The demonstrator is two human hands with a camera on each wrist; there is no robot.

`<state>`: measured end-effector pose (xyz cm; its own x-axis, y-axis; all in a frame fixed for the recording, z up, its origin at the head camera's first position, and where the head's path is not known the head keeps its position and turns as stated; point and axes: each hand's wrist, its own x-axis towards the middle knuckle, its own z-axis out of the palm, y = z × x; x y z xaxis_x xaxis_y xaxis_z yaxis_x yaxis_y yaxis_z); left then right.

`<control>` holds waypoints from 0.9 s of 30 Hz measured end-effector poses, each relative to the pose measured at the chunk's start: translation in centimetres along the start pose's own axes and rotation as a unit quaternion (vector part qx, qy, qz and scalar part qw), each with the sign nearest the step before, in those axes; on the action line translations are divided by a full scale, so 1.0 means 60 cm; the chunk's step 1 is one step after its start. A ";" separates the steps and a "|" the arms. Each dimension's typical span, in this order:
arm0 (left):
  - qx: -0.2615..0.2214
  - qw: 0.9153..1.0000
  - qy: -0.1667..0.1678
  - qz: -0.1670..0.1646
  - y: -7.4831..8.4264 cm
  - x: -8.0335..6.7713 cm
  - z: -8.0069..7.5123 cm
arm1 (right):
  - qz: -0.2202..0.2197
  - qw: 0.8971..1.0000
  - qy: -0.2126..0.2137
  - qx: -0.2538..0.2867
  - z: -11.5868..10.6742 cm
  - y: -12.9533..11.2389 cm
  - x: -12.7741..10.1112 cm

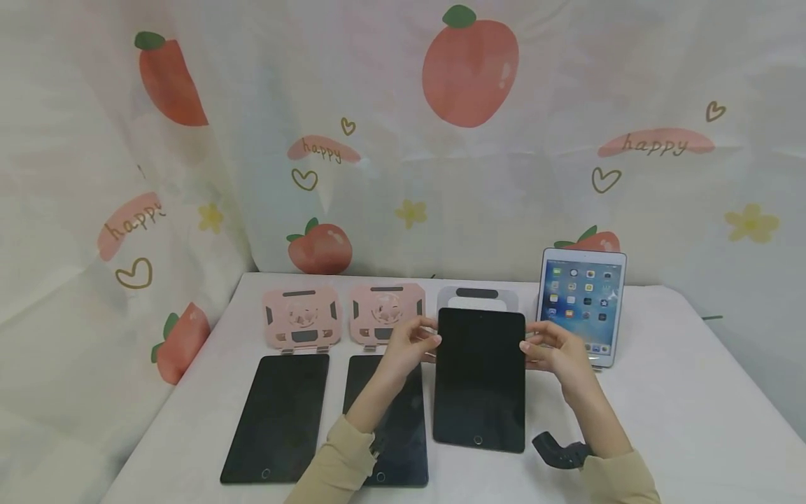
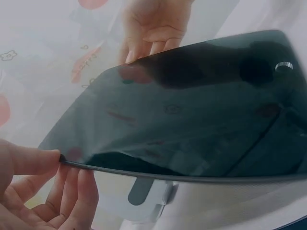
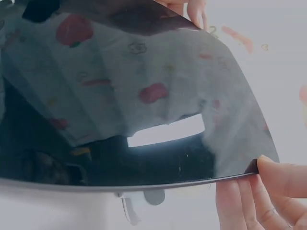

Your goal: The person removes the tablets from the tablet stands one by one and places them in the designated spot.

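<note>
A black tablet [image 1: 480, 381] with a dark screen is held up by both hands in the middle of the head view. My left hand [image 1: 406, 351] pinches its left edge near the top, thumb on the front and fingers behind. On the opposite edge, my right hand [image 1: 560, 353] grips it in the same way. Behind the tablet is a white and grey stand [image 1: 477, 294], partly hidden; in the left wrist view the stand [image 2: 141, 194] shows below the tablet [image 2: 192, 120]. Reflections cross the glass of the tablet [image 3: 110, 110] in the right wrist view.
Two more black tablets [image 1: 277, 420] [image 1: 393, 448] lie on the white table [image 1: 680, 420] at left, before two pink stands [image 1: 302, 301] [image 1: 364, 322]. A white tablet [image 1: 582, 297] with a lit screen stands upright at right. A patterned curtain [image 1: 378, 84] hangs behind.
</note>
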<state>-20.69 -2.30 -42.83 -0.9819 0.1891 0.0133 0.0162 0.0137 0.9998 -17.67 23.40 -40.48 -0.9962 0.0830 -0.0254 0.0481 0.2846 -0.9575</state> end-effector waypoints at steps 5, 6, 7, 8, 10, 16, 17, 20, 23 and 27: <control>-0.004 0.999 -0.005 -0.042 -0.004 -0.008 -0.001 | 0.015 1.000 -0.015 -0.007 -0.002 0.006 -0.001; -0.004 0.999 -0.004 -0.050 -0.005 -0.009 -0.001 | 0.017 1.000 -0.020 -0.008 -0.002 0.007 -0.001; -0.002 0.999 -0.005 -0.052 -0.007 -0.009 -0.001 | 0.020 0.999 -0.024 -0.010 -0.002 0.008 -0.001; -0.004 0.998 -0.006 -0.058 -0.008 -0.009 -0.001 | 0.023 0.999 -0.027 -0.012 -0.003 0.010 -0.001; -0.006 0.998 -0.009 -0.065 -0.012 -0.008 0.000 | 0.028 0.999 -0.035 -0.015 -0.003 0.013 0.000; -0.012 0.997 -0.013 -0.082 -0.022 -0.005 0.001 | 0.041 0.998 -0.055 -0.015 -0.005 0.026 0.005; -0.012 0.996 -0.013 -0.083 -0.024 -0.005 0.001 | 0.044 0.997 -0.058 -0.014 -0.005 0.028 0.005; -0.010 0.996 -0.017 -0.086 -0.029 -0.005 0.001 | 0.050 0.996 -0.069 -0.006 -0.005 0.033 0.005; -0.002 0.996 -0.021 -0.087 -0.032 -0.006 0.001 | 0.052 0.995 -0.083 -0.002 -0.005 0.038 0.006; 0.004 0.995 -0.028 -0.098 -0.037 -0.005 0.000 | 0.055 0.992 -0.112 -0.008 -0.007 0.043 0.007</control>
<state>-20.45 -2.40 -45.03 -0.9542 0.2363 -0.1833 -0.1732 0.0632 0.9829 -17.94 24.55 -42.86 -0.9758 -0.0994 -0.1948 0.1570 0.3012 -0.9405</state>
